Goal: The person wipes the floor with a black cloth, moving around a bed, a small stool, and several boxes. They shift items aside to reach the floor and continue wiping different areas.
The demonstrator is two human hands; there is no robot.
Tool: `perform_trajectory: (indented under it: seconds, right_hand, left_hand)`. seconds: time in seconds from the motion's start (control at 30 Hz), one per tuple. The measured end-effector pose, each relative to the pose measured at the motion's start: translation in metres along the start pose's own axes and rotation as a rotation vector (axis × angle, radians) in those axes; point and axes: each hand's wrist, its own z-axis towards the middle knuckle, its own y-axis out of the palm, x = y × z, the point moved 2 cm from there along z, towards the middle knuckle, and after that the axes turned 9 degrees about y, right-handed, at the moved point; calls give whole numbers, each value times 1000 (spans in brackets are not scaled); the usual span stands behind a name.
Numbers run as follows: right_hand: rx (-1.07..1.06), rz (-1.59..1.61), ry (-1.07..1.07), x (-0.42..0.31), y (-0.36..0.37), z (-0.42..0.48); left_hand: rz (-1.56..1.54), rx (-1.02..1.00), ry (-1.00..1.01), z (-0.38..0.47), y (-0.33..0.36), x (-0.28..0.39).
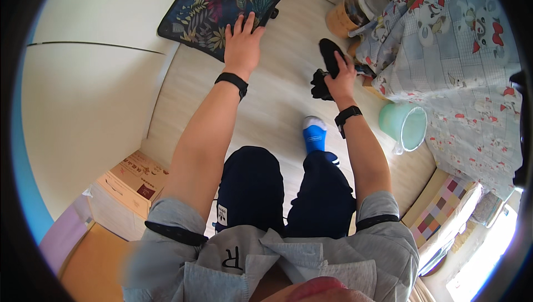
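Note:
My left hand (242, 50) is spread, fingers apart, over the near edge of a dark leaf-patterned mat or flat case (208, 14) lying on the floor. Whether its fingertips touch the fabric is hard to tell. Further right, my right hand (342, 78) grips a black, sole-shaped item (331, 54), perhaps a shoe or slipper. A crumpled black thing (320, 85) shows beside the thumb; whether it belongs to the same item cannot be told. Both wrists wear black bands.
A mint-green bin (391, 121) with a liner stands at the right, beside a cloth with cartoon animals (462, 64). An orange container (343, 21) is at the upper right. White cabinet fronts (83, 106) line the left, with a cardboard box (129, 185) below. My blue-socked foot (315, 133) rests between.

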Motion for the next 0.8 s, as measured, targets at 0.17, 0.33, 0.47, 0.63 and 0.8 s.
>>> perform_trajectory:
  seconds: [0.17, 0.33, 0.47, 0.63, 0.8]
  right_hand:
    - [41, 65, 82, 55, 43, 12]
    - [-62, -268, 30, 51, 103, 8]
    - [-150, -187, -231, -4, 138, 74]
    - [-46, -69, -236, -60, 176, 178]
    - [-44, -47, -221, -82, 190, 223]
  left_hand:
    - [-33, -11, -7, 2, -4, 0]
    - [-34, -7, -27, 5, -10, 4]
    - [-164, -2, -52, 10, -24, 6]
    - [-717, -34, -394, 42, -49, -15]
    - [-293, 239, -121, 143, -36, -31]
